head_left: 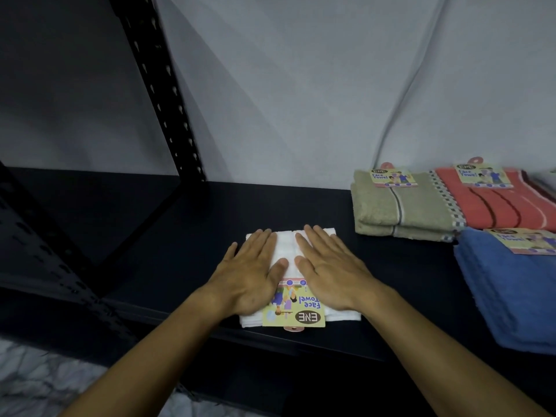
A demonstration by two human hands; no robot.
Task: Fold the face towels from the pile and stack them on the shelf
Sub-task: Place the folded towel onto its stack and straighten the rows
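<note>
A folded white towel is pressed flat near the shelf front edge by left hand and right hand, fingers straight, nothing grasped. Its card label is read "ENE Face Towel". Tan towel, red towel, blue towel are stacked right.

Folded towel lies on shelf, three towels far right.

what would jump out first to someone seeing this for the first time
Two hands, left and right, lie flat side by side on a folded white face towel at the front of a dark shelf, its bright label facing the viewer. To the right sit three more folded towels: beige, red and, nearer, blue.
</note>
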